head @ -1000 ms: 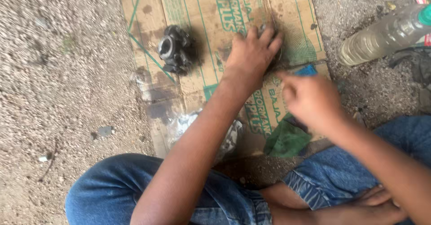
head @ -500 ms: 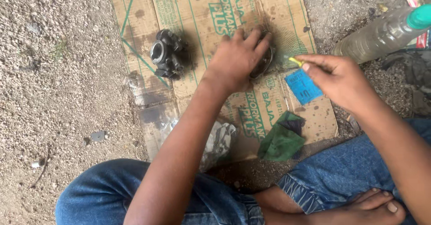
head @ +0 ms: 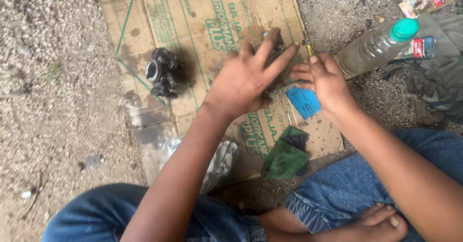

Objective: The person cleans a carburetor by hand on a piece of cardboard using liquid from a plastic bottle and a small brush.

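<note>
1. Black carburetor body sits on the cardboard, well left of my left hand.
2. Left hand clasps a dark metal part.
3. My right hand pinches a thin yellow-tipped tool just beside that part.
4. Plastic bottle lies right of it.

Engine part on cardboard left of hands, bottle right, rag nearer knees.

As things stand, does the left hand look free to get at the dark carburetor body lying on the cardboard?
Probably not at once: the left hand is pressed on a dark part, though the carburetor body lies uncovered on the cardboard to its left, nothing between.
</note>
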